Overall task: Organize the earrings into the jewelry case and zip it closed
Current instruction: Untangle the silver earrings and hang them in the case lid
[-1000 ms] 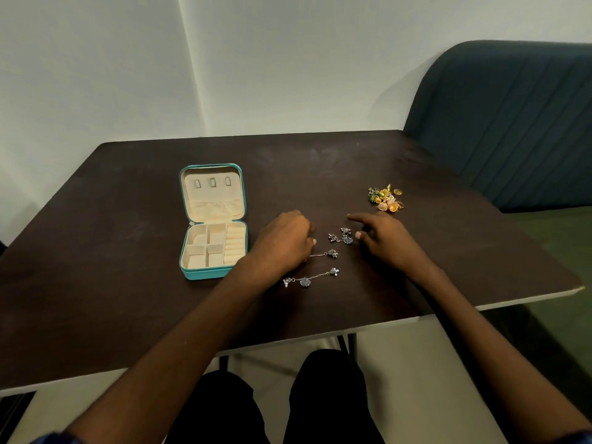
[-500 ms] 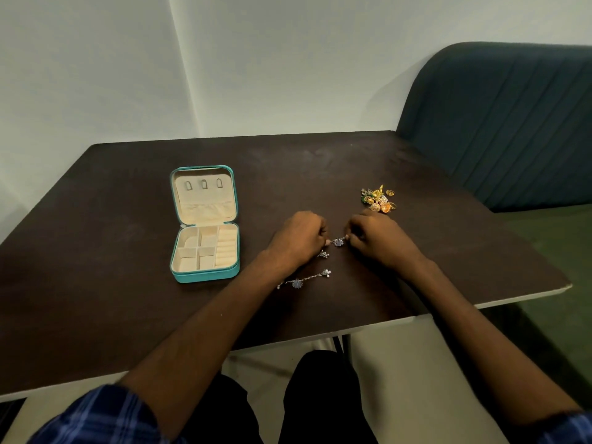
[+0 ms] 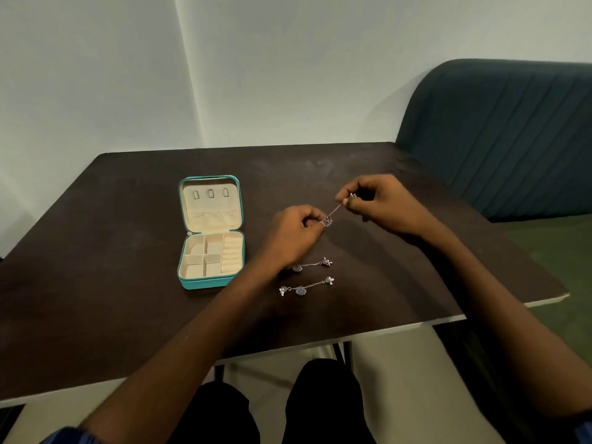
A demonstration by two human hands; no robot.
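Left hand (image 3: 296, 233) and right hand (image 3: 378, 203) pinch ends of 1 earring (image 3: 333, 213), chain taut; overpull risks snap, drop far from case (image 3: 209, 232).

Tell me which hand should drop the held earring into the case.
Left, probably: the left hand already pinches the silver drop earring and is nearer the open teal jewelry case than the right hand.

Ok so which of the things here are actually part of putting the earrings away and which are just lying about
Part of the job:
- open teal jewelry case
- chain earring stretched between left hand and right hand
- two chain earrings on the table: upper one, lower one

Just there:
- dark table
- teal sofa
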